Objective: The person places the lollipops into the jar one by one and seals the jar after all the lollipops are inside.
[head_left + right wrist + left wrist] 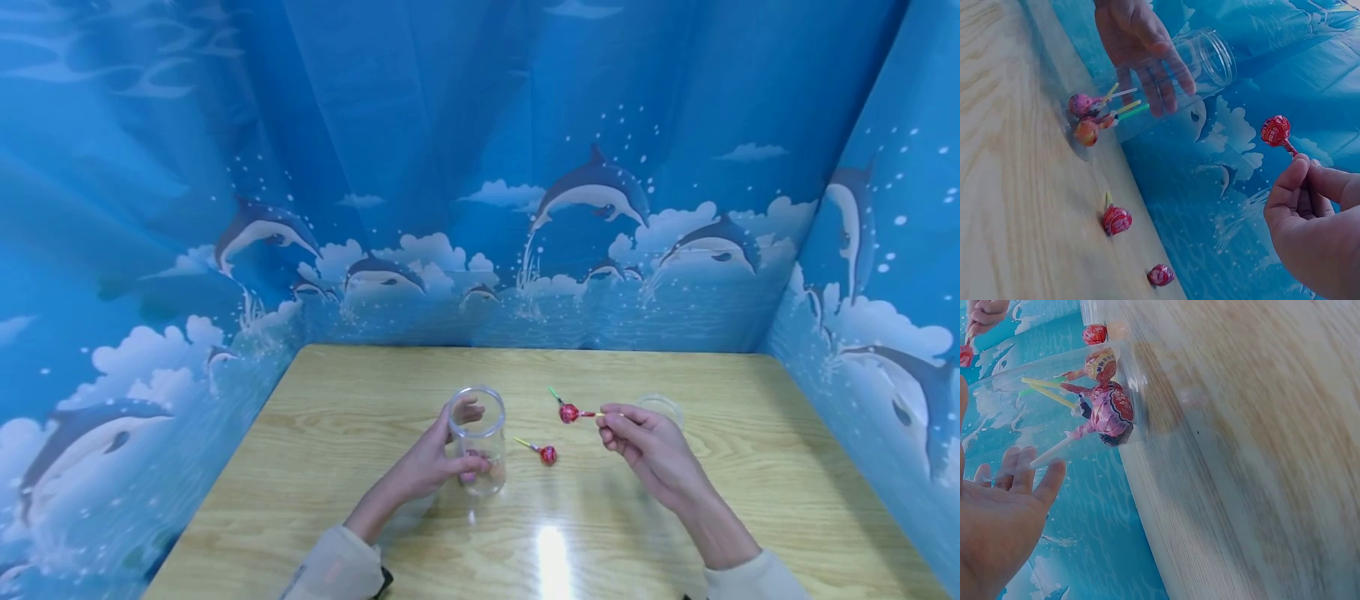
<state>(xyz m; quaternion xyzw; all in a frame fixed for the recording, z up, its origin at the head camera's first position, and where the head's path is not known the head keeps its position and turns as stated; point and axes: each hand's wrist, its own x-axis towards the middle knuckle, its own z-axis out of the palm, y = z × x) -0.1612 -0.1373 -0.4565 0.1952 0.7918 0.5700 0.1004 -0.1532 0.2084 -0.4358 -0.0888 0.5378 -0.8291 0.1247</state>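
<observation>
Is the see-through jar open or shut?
Open. Nothing covers the top of the jar: the head view looks down into its mouth, and the right wrist view shows its ridged neck bare.

No text is reading clearly anywhere. Small pale marks, possibly lettering, are showing on the raised red lollipop (1276,130), and dark print is crossing the orange-yellow lollipop (1100,365) inside the jar (1204,65); blur is making both illegible.

Blue dolphin-print curtains (450,108) hang behind and beside a wood-grain table (360,387)
</observation>
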